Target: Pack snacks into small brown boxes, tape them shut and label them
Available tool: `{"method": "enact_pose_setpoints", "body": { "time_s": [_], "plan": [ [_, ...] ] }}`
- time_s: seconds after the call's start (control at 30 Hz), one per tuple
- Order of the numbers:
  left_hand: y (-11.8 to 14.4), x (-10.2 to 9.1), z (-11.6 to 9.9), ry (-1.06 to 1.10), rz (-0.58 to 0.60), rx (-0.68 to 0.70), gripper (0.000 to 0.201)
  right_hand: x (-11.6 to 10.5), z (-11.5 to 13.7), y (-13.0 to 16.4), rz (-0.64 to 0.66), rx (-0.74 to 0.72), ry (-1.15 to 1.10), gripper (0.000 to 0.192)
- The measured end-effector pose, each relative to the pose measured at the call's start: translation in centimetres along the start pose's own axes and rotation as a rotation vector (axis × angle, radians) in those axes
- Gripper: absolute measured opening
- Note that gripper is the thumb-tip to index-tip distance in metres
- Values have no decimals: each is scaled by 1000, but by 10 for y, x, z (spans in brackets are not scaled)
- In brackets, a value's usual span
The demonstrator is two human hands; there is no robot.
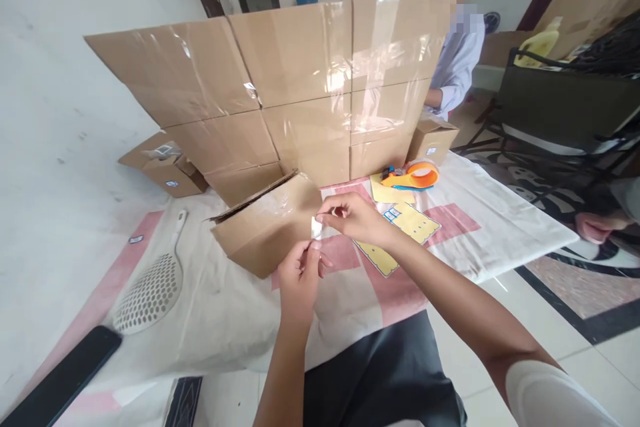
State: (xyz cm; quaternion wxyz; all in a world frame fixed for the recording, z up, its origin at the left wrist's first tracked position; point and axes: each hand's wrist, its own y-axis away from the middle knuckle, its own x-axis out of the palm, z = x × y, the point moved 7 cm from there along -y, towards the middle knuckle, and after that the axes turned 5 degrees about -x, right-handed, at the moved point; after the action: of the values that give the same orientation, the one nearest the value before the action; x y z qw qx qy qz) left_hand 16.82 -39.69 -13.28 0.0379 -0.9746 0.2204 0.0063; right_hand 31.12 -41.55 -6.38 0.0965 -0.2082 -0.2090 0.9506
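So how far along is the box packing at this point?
Done: a wall of taped brown cardboard boxes is stacked behind the cloth. In hand: the left hand and right hand pinch a small white sticker between them, just in front of the small brown cardboard box lying on its side. Left: that box carries no label on the faces shown; the orange tape dispenser lies idle.

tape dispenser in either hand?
No. The orange tape dispenser lies on the cloth; left hand and right hand pinch a small white strip.
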Motion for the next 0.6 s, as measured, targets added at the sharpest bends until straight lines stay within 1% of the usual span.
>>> {"method": "enact_pose_setpoints", "body": {
  "time_s": [0.07,0.17,0.23,0.3,0.37,0.4,0.43,0.5,0.6],
  "plan": [
    [-7,-10,-7,150,-90,-53,29,7,7,-32,45,-70,2,16],
    [-25,-23,-18,334,-181,-103,37,22,11,-83,136,-121,5,16],
    [-38,-32,-26,382,-213,-107,40,35,10,-112,196,-116,24,16],
    [-49,-41,-30,380,-248,-105,52,47,7,-134,238,-99,67,15],
    [-55,-48,-29,368,-271,-117,70,57,2,-148,280,-87,128,13],
    [-57,-50,-28,363,-277,-126,75,61,0,-152,304,-83,159,13],
    [-58,-51,-26,356,-279,-136,76,65,-3,-154,326,-80,185,13],
    [-58,-51,-24,311,-276,-151,71,70,-8,-155,360,-73,224,13],
    [-57,-50,-26,161,-265,-151,65,76,-16,-149,427,-39,257,13]
  ]
}}
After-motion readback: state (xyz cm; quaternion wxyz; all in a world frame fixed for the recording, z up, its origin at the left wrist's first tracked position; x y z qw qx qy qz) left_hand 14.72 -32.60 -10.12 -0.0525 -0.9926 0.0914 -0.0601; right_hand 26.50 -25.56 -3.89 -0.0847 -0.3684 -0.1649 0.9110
